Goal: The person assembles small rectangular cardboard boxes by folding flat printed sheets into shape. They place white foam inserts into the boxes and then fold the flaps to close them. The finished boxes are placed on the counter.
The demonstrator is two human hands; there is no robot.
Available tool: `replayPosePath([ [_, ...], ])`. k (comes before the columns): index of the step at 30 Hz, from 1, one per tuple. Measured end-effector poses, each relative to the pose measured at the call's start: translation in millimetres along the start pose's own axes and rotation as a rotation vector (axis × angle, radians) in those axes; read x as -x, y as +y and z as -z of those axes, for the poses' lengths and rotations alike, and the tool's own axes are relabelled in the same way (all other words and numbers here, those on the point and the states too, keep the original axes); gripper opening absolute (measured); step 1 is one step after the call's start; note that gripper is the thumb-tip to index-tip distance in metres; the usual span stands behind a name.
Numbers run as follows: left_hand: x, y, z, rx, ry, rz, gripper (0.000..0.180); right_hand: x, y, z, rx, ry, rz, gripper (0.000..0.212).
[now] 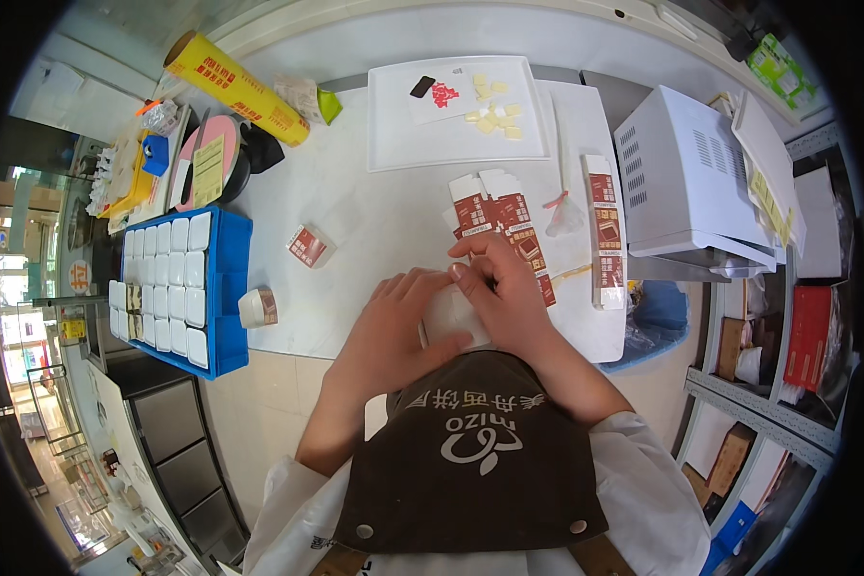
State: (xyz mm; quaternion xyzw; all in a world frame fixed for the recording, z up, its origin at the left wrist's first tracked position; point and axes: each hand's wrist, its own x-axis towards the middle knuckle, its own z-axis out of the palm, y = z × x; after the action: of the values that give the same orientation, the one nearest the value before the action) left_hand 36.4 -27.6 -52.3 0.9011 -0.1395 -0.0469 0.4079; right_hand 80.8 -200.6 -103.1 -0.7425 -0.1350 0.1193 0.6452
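Note:
At the table's near edge, against my apron, a small white box (447,317) sits between my two hands. My left hand (391,324) is wrapped round its left side, thumb stretched across the near face. My right hand (509,300) grips the other side, its index finger bent and its thumb pressing by the top edge; what lies under those fingertips is hidden. Just beyond, flat red-brown and white printed cardboard sleeves (490,209) lie in a loose stack. To the left stand a clear tub with a red label (309,248) and a white tub with a brown label (258,308).
A blue crate (228,302) of white-lidded tubs stands at the left. At the back are a white tray (389,144) with yellow pieces, and a yellow roll box (235,86). To the right are a printed cardboard strip (605,230) and a white appliance (682,173).

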Motion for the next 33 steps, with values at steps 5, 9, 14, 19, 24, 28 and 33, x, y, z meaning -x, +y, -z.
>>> replayPosePath([
  [5,3,3,-4,-0.179,-0.042,-0.023,0.068,-1,7,1,-0.025,-0.011,-0.024,0.019],
  [9,4,3,0,-0.176,-0.098,0.015,0.067,0,3,1,-0.002,-0.034,-0.084,0.019],
  [14,4,-1,-3,-0.021,-0.067,0.046,0.068,-3,17,1,-0.191,-0.030,-0.091,0.020],
  [19,15,-45,-14,0.720,0.064,0.154,0.068,-5,21,21,-0.526,-0.188,-0.209,0.029],
  [24,16,-60,-7,0.911,-0.014,0.047,0.074,10,28,26,-0.744,-0.496,-0.137,0.027],
  [28,10,-41,-14,0.796,0.101,0.151,0.074,8,26,11,-0.873,-0.254,-0.248,0.024],
  [33,8,-41,-15,0.553,0.178,0.077,0.061,3,16,12,-0.774,-0.235,-0.311,0.027],
])
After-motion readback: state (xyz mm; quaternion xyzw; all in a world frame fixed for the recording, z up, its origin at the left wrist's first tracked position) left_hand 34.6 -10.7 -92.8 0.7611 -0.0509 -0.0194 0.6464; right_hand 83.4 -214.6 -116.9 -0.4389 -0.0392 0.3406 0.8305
